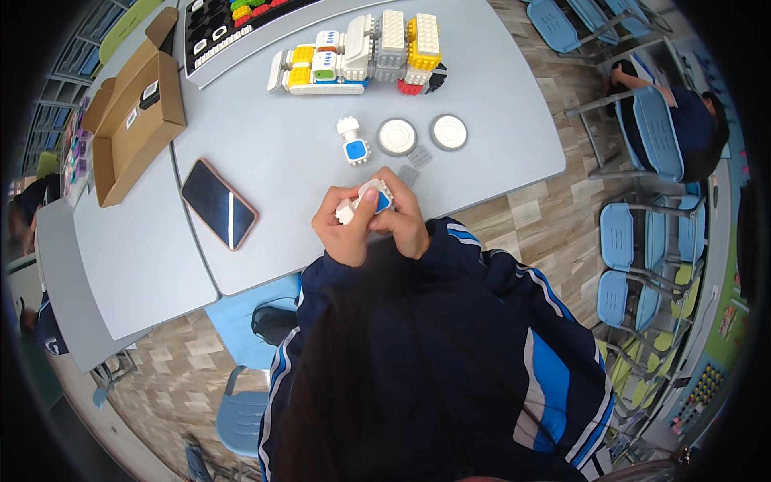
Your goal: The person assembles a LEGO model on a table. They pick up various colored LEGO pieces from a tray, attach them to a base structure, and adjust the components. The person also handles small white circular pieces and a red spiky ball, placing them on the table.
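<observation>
Close to the table's near edge, both my hands are closed around a small white building-block piece with a blue face (384, 201). My left hand (344, 234) grips its white end, and my right hand (408, 221) holds the blue-faced side; the fingers cover much of it. Just beyond lies a similar white piece with a blue square (354, 145). To its right are two round white wheels with grey rims, one nearer the middle (397, 137) and one farther right (448, 132). A small grey studded plate (419, 157) and another grey plate (408, 175) lie by my right hand.
A model of white, yellow and grey blocks (353, 60) stands farther back. Behind it is a tray of parts (233, 36). On the left lie a phone (218, 204) and an open cardboard box (148, 132). A person sits on a blue chair (657, 132) at right.
</observation>
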Available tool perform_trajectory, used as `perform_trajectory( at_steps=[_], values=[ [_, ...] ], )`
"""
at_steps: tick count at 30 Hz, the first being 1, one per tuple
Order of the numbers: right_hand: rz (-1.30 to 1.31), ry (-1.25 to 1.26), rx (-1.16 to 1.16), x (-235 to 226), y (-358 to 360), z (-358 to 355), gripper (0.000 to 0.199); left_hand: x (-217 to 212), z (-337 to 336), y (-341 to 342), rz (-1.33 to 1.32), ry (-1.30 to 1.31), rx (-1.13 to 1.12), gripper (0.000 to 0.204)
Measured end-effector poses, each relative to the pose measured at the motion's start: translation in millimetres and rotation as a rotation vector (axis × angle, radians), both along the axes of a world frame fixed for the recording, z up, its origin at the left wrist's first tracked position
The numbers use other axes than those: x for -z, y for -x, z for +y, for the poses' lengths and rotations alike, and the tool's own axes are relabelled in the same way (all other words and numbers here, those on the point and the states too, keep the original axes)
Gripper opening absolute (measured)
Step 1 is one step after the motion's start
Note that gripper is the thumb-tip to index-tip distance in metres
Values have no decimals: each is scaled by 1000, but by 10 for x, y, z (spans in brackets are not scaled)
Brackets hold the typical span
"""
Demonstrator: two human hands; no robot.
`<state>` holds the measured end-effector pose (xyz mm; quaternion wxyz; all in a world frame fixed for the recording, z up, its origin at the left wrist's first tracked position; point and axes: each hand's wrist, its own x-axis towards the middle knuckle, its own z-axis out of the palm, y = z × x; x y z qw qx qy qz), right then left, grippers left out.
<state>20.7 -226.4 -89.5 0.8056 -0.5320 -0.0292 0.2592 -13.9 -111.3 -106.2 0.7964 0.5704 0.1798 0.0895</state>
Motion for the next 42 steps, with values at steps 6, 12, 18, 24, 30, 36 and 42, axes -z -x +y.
perform_trajectory(
  at_steps=[6, 12, 18, 24, 30, 36, 42],
  values=[
    [-6, -14, -2, 60, 8, -3, 28, 12, -24, -12, -16, -38, -23, 19],
    [-15, -26, -9, 84, 4, -1, 28, -38, -16, -11, -2, -24, -23, 17],
    [-65, -87, -177, 57, -77, -83, 30, 30, 30, -4, -100, -59, -7, 18],
    [0, -227, -348, 142, -167, -171, 30, 77, 121, 3, -68, 24, 66, 19],
    [91, -275, -344, 182, -175, -158, 31, 8, 147, -7, -46, 67, 94, 18],
    [122, -315, -277, 223, -152, -122, 29, -35, 69, -68, 2, 63, 32, 18],
    [113, -317, -270, 272, -136, -118, 27, -35, 62, -93, 10, 49, 41, 17]
  ],
)
